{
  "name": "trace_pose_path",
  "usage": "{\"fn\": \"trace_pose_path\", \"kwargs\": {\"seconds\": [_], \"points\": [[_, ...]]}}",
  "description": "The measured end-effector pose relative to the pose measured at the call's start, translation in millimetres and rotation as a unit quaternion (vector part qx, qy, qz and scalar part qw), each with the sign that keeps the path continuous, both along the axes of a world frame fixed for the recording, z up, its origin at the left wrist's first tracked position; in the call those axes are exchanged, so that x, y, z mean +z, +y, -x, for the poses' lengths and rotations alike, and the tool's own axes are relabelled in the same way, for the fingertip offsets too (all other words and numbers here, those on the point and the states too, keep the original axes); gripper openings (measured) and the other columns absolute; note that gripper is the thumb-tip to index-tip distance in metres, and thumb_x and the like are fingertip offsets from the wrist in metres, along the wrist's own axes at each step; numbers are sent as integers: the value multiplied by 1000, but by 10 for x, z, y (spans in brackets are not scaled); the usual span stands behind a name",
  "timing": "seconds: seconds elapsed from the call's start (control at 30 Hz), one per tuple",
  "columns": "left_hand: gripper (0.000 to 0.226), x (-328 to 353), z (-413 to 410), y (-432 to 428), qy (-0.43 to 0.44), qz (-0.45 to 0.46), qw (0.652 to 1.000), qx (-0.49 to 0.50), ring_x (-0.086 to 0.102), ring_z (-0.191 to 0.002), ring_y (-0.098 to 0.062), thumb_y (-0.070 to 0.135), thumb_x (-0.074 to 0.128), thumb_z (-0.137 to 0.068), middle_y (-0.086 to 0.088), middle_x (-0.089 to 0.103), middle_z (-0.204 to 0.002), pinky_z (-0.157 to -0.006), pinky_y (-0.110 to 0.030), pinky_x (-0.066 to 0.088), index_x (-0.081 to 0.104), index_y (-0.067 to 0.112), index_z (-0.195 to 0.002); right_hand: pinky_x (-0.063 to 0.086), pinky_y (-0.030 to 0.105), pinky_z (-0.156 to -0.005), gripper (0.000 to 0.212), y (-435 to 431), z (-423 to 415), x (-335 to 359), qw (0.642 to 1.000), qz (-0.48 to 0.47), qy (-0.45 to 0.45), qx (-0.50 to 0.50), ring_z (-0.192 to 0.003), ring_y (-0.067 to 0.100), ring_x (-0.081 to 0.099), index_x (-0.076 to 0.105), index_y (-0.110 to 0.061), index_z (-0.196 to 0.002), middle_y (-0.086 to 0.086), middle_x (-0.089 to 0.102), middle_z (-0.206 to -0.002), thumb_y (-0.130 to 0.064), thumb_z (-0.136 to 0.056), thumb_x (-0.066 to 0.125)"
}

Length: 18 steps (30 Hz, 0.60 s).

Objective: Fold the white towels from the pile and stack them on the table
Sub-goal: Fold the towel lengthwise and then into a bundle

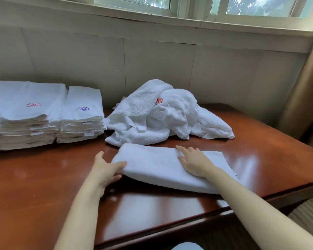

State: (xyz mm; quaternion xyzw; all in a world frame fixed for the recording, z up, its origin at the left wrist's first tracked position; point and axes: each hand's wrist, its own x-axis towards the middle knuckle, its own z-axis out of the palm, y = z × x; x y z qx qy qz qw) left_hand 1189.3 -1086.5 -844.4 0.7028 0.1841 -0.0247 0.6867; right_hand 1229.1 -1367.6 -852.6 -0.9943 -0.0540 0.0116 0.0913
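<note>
The right hand [193, 164] lies flat and wide, palm down, fingers straight and a little spread on top of the folded towel [152, 168]; the left hand [105, 171] holds that towel's left end, thumb over the top edge and fingers tucked beneath, so how far they reach under is hidden; the towel rests across the brown table [43, 177] between the two hands, and the right forearm covers its near right corner; no writing shows on it.

Just beyond both hands sits the loose pile [148, 121] of white towels, crumpled; a red stitched mark [159, 101] shows near its top, partly caught in a crease, a looping figure that cannot be read as letters.

Beyond the left hand and off to its left stand two stacks of folded towels, side by side and touching; the nearer stack [83, 112] bears a blue stitched mark [84, 108] on top and a small tag [89, 133] with reddish print at its front edge, too blurred to read; the farther stack [25, 112] bears a pink stitched mark [33, 105], equally unreadable, and its left side is cut off by the frame.

Past the pile rise a pale panelled wall [161, 56] and a window [206, 8], only its lower part in view; beyond the right hand hangs a tan curtain [302, 91], blurred and cut off.
</note>
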Motion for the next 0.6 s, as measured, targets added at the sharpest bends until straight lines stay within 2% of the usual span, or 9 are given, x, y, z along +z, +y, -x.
{"fn": "trace_pose_path", "kwargs": {"seconds": [0.07, 0.1, 0.2, 0.27, 0.37, 0.43, 0.47, 0.53, 0.6], "points": [[84, 21, -92, 84, -65, 0, 976, 206, 63, -93, -32, 8, 64, -86, -11, 58, -111, -84, -42, 53, 11, 15, -151, 37, 40, -93, 45, 317, -54, 57, 998, 48, 7, -40, -120, 32, 46, 34, -21, -141, 12, 48, -131, -39, -99, 30], [78, 23, -113, 107, -68, -18, 967, 245, 58, -108, -33, 11, 60, -89, -14, 56, -123, -96, -41, 46, 12, 12, -151, 38, 38, -83, 42, 452, -88, 125, 995, 74, 32, -57, -115, 30, 50, 43, -19, -131, 9, 51, -127, -41, -97, 33], [77, -44, -135, 75, -28, -86, 976, 198, 42, -129, -34, 21, 58, -90, -17, 36, -147, -103, -38, 35, 12, 6, -150, 38, 29, -63, 27, 720, -209, 350, 985, 81, 149, -40, -85, 19, 56, 55, -18, -92, 1, 58, -104, -44, -89, 47], [86, -49, -114, 31, -7, -153, 973, 171, 40, -127, -41, 23, 62, -86, -21, 29, -147, -103, -43, 36, 7, 10, -151, 35, 27, -56, 26, 789, -216, 401, 982, 7, 191, -14, -71, 12, 52, 52, -18, -90, -2, 57, -95, -44, -87, 56], [89, -39, -74, 49, 15, -141, 971, 192, 42, -122, -41, 15, 61, -82, -21, 24, -145, -101, -42, 38, 4, 11, -151, 36, 26, -60, 28, 747, -178, 340, 969, -148, 199, -25, -73, 13, 51, 50, -19, -90, -4, 55, -89, -41, -83, 66], [92, -57, -31, 80, 20, -116, 977, 180, 46, -120, -39, 11, 60, -81, -19, 32, -143, -99, -41, 43, 0, 12, -151, 45, 29, -67, 32, 650, -163, 310, 941, -251, 226, -37, -81, 18, 57, 50, -20, -95, 0, 59, -95, -38, -79, 72], [95, -60, -10, 91, 21, -85, 983, 159, 51, -116, -38, 10, 61, -81, -16, 37, -140, -95, -44, 47, -3, 15, -151, 51, 32, -73, 36, 607, -166, 310, 916, -308, 252, -37, -88, 19, 62, 52, -22, -104, 2, 62, -103, -36, -78, 73], [104, -36, 66, 85, 36, -2, 995, 91, 60, -102, -33, 11, 65, -82, -6, 42, -139, -77, -41, 55, -11, 25, -151, 54, 36, -87, 51, 555, -182, 320, 863, -401, 307, -14, -104, 19, 65, 49, -34, -127, 0, 59, -123, -32, -80, 72], [108, -20, 144, 75, 27, 1, 999, 26, 61, -93, -23, 12, 67, -82, 6, 42, -132, -65, -33, 54, -15, 35, -149, 53, 31, -88, 55, 576, -180, 330, 834, -453, 312, 24, -110, 14, 63, 46, -44, -134, -9, 52, -133, -25, -85, 66]]}}
